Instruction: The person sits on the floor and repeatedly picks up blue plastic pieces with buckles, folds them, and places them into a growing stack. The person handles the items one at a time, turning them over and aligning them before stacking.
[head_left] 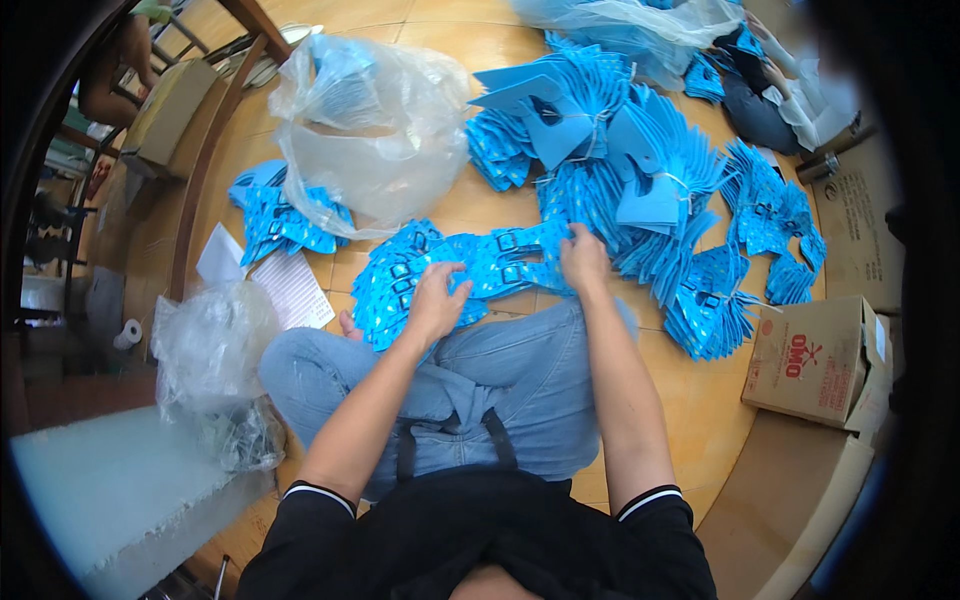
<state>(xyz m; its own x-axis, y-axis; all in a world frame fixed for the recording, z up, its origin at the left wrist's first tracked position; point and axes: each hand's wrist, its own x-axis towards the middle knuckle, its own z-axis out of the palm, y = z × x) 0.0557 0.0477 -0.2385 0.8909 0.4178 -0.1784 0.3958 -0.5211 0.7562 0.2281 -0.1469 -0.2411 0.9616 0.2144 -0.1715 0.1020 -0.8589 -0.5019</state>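
Across my lap and the floor in front of it lies a row of overlapping flat blue cutout pieces point(480, 262), printed with light specks and black square outlines. On the left part of that row rests my left hand point(437, 302), thumb and fingers apart, over a fanned-out pile point(385, 275). My right hand point(584, 262) has its fingers bent around the right end of a blue piece point(550, 245); the fingertips are partly hidden. Close beyond it stand thick tied bundles of plain-backed blue cutouts point(655, 190).
A clear plastic bag point(375, 140) with blue pieces inside lies ahead, left of the bundles. Smaller blue stacks point(710, 300) sit at right, near cardboard boxes point(805, 360). Printed paper point(293, 290) and crumpled plastic point(215, 345) are at left. Another person sits at the far right.
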